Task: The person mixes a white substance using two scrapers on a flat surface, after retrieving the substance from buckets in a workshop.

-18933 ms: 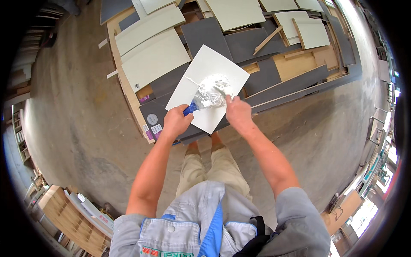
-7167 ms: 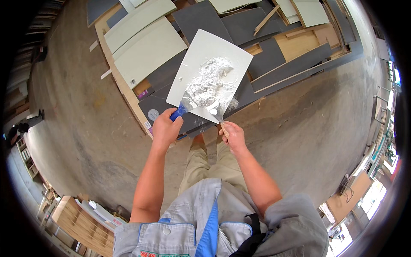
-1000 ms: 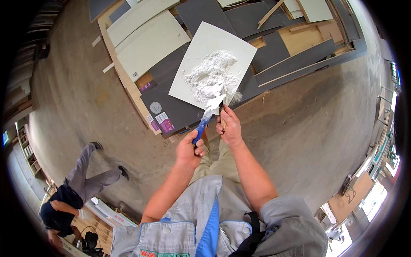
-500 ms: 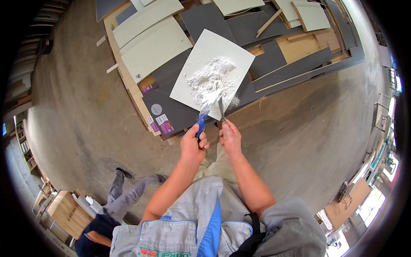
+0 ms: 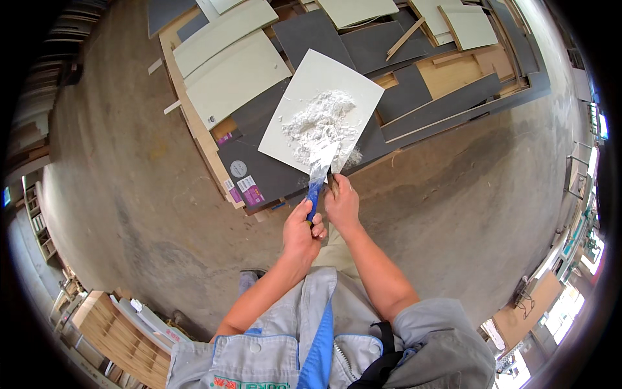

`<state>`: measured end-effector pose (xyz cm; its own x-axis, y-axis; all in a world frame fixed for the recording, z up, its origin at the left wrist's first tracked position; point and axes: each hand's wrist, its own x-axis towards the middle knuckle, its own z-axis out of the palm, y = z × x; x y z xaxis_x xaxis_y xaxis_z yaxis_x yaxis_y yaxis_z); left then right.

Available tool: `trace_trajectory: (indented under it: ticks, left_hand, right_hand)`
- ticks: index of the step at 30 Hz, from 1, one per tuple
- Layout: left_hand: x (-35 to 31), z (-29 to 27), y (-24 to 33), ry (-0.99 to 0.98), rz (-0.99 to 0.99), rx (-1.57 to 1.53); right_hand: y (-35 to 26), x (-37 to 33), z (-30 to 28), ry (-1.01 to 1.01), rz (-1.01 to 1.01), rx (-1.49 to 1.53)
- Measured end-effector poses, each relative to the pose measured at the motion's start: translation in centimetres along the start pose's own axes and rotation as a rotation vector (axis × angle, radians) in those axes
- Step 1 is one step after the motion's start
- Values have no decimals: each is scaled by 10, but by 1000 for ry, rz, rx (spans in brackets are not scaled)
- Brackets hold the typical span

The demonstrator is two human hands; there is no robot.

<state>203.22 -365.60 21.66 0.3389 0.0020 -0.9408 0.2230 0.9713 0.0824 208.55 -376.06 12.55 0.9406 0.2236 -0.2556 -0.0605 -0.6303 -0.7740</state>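
My left hand [image 5: 302, 230] is closed around the blue handle of a putty knife [image 5: 313, 194]. Its broad blade, smeared white, lies over the near part of a heap of white powder [image 5: 317, 123]. The heap is clumpy and rests on a square white board [image 5: 278, 139], with some powder spilled past its right edge. Close beside the blue handle, my right hand [image 5: 342, 204] grips a second scraper [image 5: 334, 183] with a dark, slim handle. The second blade is mostly hidden behind the first, and I cannot tell whether the two touch.
Beneath the board is a low stack of dark grey panels [image 5: 311, 35], with cream panels [image 5: 236, 78] and loose wood strips [image 5: 406, 39] on it. Concrete floor [image 5: 453, 214] surrounds the stack. Light wooden boards [image 5: 120, 330] stand at the lower left.
The blue-handled putty knife has shifted slightly right and nearer to me, its blade now overlapping the second scraper. A person walking at lower left has mostly gone from view.
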Motion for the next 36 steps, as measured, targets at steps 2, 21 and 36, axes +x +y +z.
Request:
trace_trajectory:
  ticks: [2, 21, 36]
  left_hand:
    - [7, 3, 1, 6, 14, -1]
    - [36, -27, -3, 39, 643, 566]
    - [43, -56, -5, -56, 766, 849]
  right_hand:
    - [-1, -8, -2, 1, -1, 23]
    - [-57, -23, -69, -167, 364, 172]
    - [1, 33, -11, -253, 421, 193]
